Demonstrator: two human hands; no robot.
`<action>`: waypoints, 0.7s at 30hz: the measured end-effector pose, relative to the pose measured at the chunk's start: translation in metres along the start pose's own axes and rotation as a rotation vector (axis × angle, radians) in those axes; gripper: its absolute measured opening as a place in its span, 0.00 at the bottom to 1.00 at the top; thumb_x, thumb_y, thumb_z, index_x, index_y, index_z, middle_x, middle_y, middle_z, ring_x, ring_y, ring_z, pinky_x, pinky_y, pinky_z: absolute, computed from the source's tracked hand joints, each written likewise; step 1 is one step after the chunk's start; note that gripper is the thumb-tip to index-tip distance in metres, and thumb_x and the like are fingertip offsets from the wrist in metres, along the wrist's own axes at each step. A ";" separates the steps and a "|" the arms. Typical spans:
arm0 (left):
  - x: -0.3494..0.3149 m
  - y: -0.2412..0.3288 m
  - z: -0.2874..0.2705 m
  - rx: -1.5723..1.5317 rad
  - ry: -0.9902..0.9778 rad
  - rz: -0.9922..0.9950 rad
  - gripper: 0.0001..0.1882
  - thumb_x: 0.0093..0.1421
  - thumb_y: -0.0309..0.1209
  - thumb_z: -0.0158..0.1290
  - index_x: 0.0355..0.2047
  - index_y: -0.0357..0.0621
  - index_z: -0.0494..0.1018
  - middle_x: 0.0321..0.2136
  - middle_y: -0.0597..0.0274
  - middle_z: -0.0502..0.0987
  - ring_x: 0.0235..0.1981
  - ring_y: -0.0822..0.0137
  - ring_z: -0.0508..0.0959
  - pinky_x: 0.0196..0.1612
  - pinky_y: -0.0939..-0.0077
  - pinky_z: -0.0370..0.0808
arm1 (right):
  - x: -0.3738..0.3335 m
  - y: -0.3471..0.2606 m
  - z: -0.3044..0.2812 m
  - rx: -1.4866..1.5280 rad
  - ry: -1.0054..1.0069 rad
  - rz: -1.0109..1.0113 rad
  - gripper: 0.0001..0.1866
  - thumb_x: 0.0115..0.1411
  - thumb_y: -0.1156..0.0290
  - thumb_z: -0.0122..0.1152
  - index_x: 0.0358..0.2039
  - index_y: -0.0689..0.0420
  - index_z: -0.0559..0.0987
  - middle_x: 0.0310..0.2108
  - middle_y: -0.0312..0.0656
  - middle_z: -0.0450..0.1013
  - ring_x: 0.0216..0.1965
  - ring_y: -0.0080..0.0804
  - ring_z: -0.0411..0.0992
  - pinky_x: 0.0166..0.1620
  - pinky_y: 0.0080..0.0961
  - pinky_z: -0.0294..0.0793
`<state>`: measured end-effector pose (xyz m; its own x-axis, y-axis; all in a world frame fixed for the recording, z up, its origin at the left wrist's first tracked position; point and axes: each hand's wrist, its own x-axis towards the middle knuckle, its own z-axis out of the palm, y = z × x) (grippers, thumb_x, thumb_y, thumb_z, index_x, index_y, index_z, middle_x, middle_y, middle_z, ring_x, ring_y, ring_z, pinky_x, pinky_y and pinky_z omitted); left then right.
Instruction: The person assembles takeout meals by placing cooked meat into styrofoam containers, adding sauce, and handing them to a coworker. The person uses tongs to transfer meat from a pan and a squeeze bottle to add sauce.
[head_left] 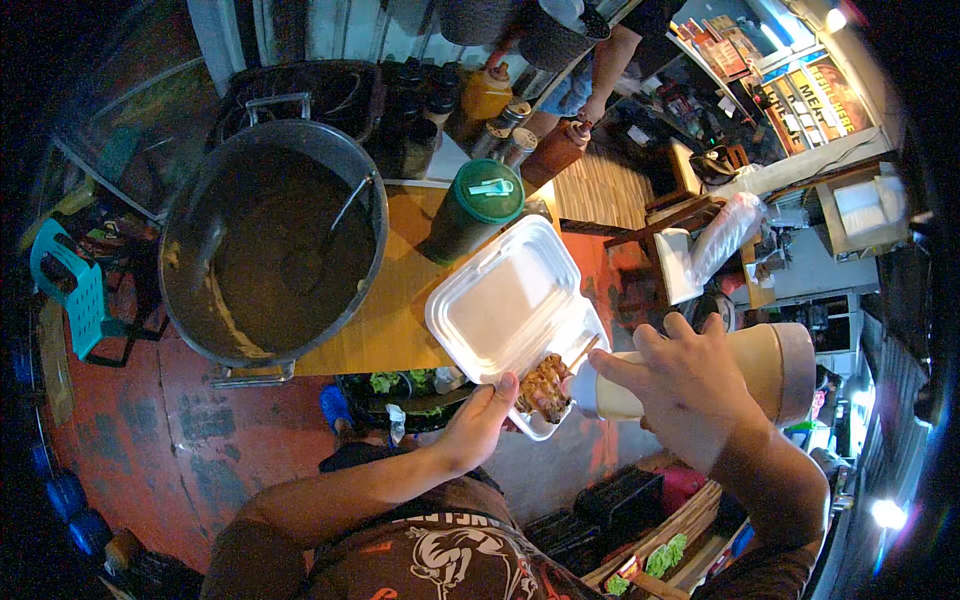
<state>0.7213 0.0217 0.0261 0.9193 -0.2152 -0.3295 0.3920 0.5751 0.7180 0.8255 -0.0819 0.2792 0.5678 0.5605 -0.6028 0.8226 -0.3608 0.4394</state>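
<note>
A white foam takeout box (502, 290), its lid folded back, is gripped at the near left edge by my left hand (478, 425). Inside lies browned, glazed food (547, 388), perhaps grilled meat, with a thin stick poking out at its upper right. My right hand (685, 375) wraps round a large pale squeeze bottle (765, 372). This bottle is tipped nearly level, its narrower end pointing left, close over the food. Whether anything flows from it cannot be made out.
A big metal pot (270, 240) of dark brown liquid holds a ladle (347, 215) on the left of the wooden table (400, 330). A green-lidded container (475, 205) stands beyond the box. Farther back are sauce bottles (487, 95) and another person's arm (610, 70).
</note>
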 end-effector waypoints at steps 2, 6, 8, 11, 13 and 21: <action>0.000 0.003 0.000 -0.029 -0.066 0.010 0.31 0.71 0.57 0.33 0.46 0.42 0.72 0.37 0.65 0.76 0.34 0.78 0.71 0.38 0.80 0.68 | -0.007 -0.001 -0.004 0.022 -0.022 0.006 0.25 0.56 0.61 0.58 0.56 0.38 0.73 0.41 0.39 0.72 0.47 0.39 0.69 0.43 0.47 0.66; 0.004 -0.001 -0.006 -0.074 -0.128 0.006 0.31 0.71 0.57 0.33 0.48 0.41 0.71 0.39 0.63 0.76 0.37 0.76 0.74 0.42 0.77 0.71 | -0.013 -0.008 -0.017 0.019 -0.027 0.051 0.27 0.54 0.60 0.61 0.57 0.37 0.73 0.41 0.40 0.71 0.47 0.40 0.68 0.45 0.48 0.66; 0.004 -0.005 -0.009 -0.112 -0.091 -0.034 0.31 0.71 0.56 0.33 0.51 0.39 0.69 0.43 0.61 0.76 0.41 0.73 0.75 0.47 0.74 0.72 | -0.014 -0.005 -0.023 -0.009 -0.027 0.107 0.31 0.50 0.58 0.66 0.58 0.36 0.72 0.42 0.41 0.70 0.48 0.41 0.68 0.45 0.49 0.66; 0.002 0.001 -0.022 -0.103 -0.051 -0.084 0.31 0.72 0.54 0.34 0.56 0.37 0.66 0.48 0.58 0.75 0.47 0.69 0.76 0.53 0.70 0.73 | -0.023 0.026 -0.033 0.194 0.055 0.089 0.45 0.35 0.59 0.76 0.59 0.37 0.72 0.39 0.41 0.67 0.48 0.41 0.66 0.46 0.42 0.65; 0.001 -0.008 -0.026 -0.122 -0.153 -0.131 0.31 0.72 0.52 0.35 0.58 0.36 0.64 0.51 0.56 0.74 0.50 0.67 0.76 0.55 0.68 0.72 | -0.053 0.041 -0.032 0.440 -0.071 0.188 0.49 0.32 0.59 0.78 0.61 0.41 0.71 0.44 0.45 0.69 0.49 0.46 0.68 0.52 0.42 0.66; -0.034 -0.097 -0.170 -0.212 0.195 -0.242 0.28 0.74 0.46 0.33 0.63 0.35 0.58 0.57 0.51 0.71 0.56 0.57 0.74 0.58 0.57 0.74 | -0.021 0.048 0.147 1.973 0.138 -0.038 0.59 0.40 0.52 0.79 0.67 0.61 0.56 0.56 0.46 0.69 0.57 0.39 0.69 0.60 0.37 0.67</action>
<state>0.6460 0.1073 -0.1365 0.7690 -0.2225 -0.5993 0.5623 0.6813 0.4687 0.8570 -0.2208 0.2146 0.6262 0.5956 -0.5031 -0.2286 -0.4767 -0.8488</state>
